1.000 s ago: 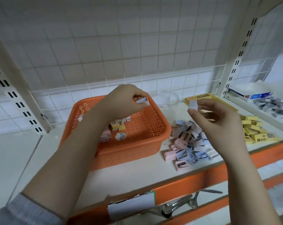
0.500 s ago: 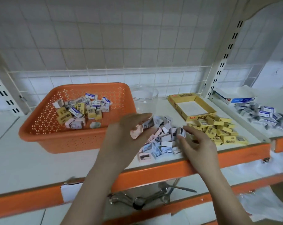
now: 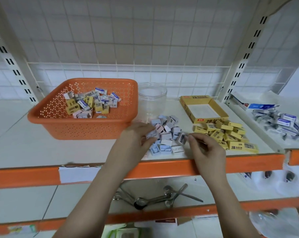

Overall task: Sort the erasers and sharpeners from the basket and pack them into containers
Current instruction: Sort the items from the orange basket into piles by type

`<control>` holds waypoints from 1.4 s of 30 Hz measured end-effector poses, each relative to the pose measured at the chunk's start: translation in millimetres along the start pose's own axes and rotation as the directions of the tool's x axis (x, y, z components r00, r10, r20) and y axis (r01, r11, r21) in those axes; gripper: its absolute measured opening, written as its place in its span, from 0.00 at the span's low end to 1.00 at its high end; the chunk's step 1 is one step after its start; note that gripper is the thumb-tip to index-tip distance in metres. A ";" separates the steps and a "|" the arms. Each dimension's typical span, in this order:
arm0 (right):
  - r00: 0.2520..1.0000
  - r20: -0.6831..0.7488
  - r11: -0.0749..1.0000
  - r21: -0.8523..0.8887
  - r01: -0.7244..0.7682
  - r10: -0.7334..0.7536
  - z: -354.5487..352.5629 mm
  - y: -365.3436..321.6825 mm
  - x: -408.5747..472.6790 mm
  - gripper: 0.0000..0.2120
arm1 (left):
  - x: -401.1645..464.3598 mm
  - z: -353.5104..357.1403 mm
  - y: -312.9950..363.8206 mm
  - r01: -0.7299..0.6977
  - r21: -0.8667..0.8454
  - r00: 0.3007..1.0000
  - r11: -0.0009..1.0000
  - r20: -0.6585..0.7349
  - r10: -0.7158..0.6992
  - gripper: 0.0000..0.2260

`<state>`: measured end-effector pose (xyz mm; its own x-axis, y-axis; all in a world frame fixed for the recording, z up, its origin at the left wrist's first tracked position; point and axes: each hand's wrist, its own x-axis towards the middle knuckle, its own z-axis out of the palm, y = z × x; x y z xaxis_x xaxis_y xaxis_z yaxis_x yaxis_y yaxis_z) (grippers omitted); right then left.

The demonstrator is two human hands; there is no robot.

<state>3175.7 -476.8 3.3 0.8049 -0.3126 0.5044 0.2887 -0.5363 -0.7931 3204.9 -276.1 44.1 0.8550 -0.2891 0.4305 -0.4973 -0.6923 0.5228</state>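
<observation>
Both hands work at the pile of pastel sharpeners (image 3: 166,134) lying on the shelf (image 3: 42,148) just right of the orange basket (image 3: 83,124). The left hand (image 3: 136,140) pinches a small pale sharpener at the pile's left edge; the right hand (image 3: 205,148) has its fingers (image 3: 190,137) curled and pinching a sharpener at the right edge. Mixed erasers and sharpeners (image 3: 90,103) remain in the basket; yellow erasers (image 3: 227,134) lie heaped before their open box (image 3: 203,107), with a clear jar (image 3: 152,98) behind the pile.
</observation>
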 end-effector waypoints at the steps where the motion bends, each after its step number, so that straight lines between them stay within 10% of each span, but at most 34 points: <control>1: 1.000 0.001 0.999 0.041 -0.019 0.019 -1.3 -1.6 0.7 0.05 | 3.7 2.2 -0.5 -0.018 0.024 1.000 1.000 0.021 0.017 0.16; 12: 0.999 0.048 0.984 0.179 -0.012 0.003 -0.1 -10.3 1.9 0.07 | 23.5 12.7 2.5 -0.076 0.058 0.992 0.995 0.106 0.070 0.14; 18: 0.960 0.121 0.965 0.096 0.243 -0.253 10.6 -50.6 36.4 0.05 | 12.3 -39.0 -5.2 -0.238 0.012 0.971 0.971 -0.012 0.238 0.09; 27: 0.647 0.572 0.768 -0.047 0.639 -0.504 105.8 -123.6 115.8 0.08 | 10.2 -122.9 -73.7 -0.129 0.094 0.987 0.987 -0.079 0.137 0.11; 35: 0.270 0.950 0.383 -0.193 0.903 -0.158 226.6 -141.9 155.8 0.16 | 3.0 -165.8 -138.2 -0.051 0.126 0.999 0.991 -0.007 0.052 0.13; 42: 0.163 0.985 0.453 -0.125 0.883 -0.046 281.8 -125.8 146.0 0.23 | -2.0 -178.1 -164.9 -0.059 0.064 0.997 0.996 -0.039 0.062 0.10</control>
<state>3403.0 -234.1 80.5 0.6292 0.7462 -0.2175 0.7763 -0.6171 0.1286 3259.0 -43.5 88.1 0.8163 -0.3052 0.4905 -0.5366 -0.7150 0.4482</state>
